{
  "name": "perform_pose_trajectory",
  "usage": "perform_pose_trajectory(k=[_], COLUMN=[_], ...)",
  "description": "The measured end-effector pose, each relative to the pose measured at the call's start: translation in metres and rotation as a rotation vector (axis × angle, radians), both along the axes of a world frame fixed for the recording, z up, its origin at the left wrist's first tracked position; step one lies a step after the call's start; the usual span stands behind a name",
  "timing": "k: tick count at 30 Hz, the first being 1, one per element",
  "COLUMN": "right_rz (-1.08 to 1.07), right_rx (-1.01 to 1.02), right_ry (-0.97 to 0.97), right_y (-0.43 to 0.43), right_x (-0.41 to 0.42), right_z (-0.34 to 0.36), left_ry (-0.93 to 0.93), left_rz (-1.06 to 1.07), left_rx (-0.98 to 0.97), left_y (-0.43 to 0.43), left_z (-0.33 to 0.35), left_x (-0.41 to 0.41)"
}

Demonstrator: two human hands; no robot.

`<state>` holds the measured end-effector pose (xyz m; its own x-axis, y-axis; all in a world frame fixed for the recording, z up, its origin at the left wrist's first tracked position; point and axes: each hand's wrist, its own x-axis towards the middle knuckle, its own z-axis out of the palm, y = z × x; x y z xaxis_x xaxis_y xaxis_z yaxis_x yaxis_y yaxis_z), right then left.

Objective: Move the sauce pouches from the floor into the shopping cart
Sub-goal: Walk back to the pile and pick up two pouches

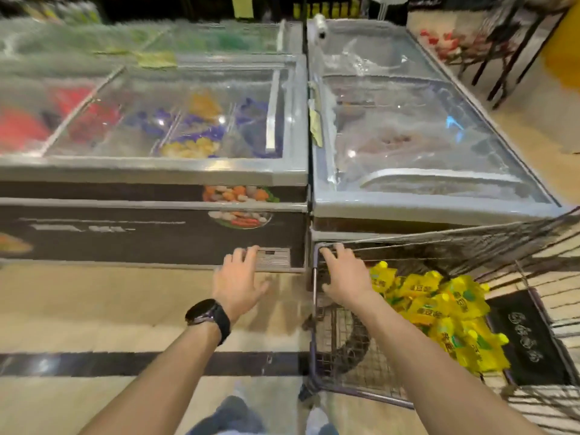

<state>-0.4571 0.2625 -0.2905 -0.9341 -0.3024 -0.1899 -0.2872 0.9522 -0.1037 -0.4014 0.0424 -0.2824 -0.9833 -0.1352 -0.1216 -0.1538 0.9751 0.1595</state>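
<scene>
Several yellow sauce pouches [445, 312] with yellow caps lie heaped inside the wire shopping cart [345, 365] at the lower right. My right hand [345, 274] reaches over the cart's near left corner, fingers spread and relaxed, the fingertips at the cart's top rim; it holds nothing. My left hand [240, 277], with a black watch on the wrist, hovers open over the floor left of the cart, fingers pointing at the freezer's base. No pouch shows on the floor in this blurred view.
Two glass-topped chest freezers [175, 174] [433, 196] stand directly ahead, the cart pressed against the right one. Beige floor tiles [94, 309] with a dark stripe run below. Dark chair legs [508, 58] stand at the far right.
</scene>
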Motion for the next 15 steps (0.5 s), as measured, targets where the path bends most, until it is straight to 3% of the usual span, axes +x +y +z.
perform_pose_trajectory(k=[6, 15], right_rz=[0.313, 0.665], right_rx=[-0.014, -0.021], right_ry=[0.06, 0.072], right_y=[-0.136, -0.378], right_x=[0.005, 0.079], right_z=[0.019, 0.032], left_ry=[-0.017, -0.06], left_rz=[0.206, 0.537], left_rx=[0.017, -0.049], left_y=[-0.104, -0.297], left_z=[0.004, 0.015], left_x=[0.07, 0.195])
